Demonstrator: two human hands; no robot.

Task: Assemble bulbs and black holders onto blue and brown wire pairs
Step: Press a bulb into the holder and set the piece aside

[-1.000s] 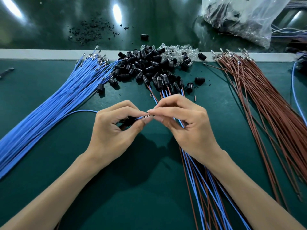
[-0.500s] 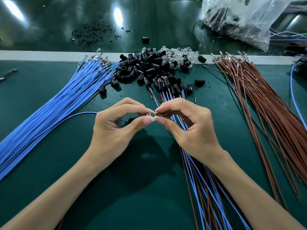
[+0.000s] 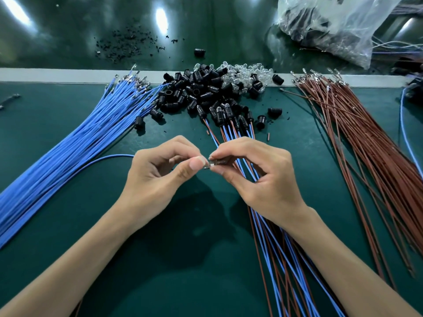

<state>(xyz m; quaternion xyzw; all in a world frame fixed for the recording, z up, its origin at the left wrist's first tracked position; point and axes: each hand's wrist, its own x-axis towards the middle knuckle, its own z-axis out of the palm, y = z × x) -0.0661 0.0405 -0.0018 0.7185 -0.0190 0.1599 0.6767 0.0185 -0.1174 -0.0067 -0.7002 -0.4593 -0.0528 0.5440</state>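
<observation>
One broad mat (image 3: 194,271) of dull green, rubbery-looking sheet underneath everything, edged at the far side by a pale flat strip (image 3: 57,75), with glossy dark tabletop (image 3: 68,30) beyond. On its left, a thick fan of smooth blue wires (image 3: 68,161), bare metal tips toward the strip, tails spreading toward the near left corner. On its right, a like fan of thin brown wires (image 3: 366,156), also metal-tipped at the far end. Far right, past the strip, a crumpled clear plastic bag (image 3: 343,26) with dark parts inside. Down the middle, reaching in from the near edge, left hand (image 3: 155,179) and right hand (image 3: 263,179), tip to tip above the mat. Beneath the right hand, a loose sheaf of finished pairs (image 3: 274,259), blue beside brown, each capped at the far end in black with a clear rounded nose. Just beyond those caps, against the strip, a heap of short black holders (image 3: 201,92), tubular, flanged, matte, and behind it a smaller heap of glassy clear bulbs (image 3: 245,73). From the blue fan, a single blue wire (image 3: 103,159) curving away and vanishing behind the left hand. Thumb and forefinger of each hand pinched together on a small glinting piece (image 3: 209,164), bulb or metal tip impossible to tell; remaining fingers curled loosely. Smallest of all: black crumbs (image 3: 123,46) scattered on the glossy top.
</observation>
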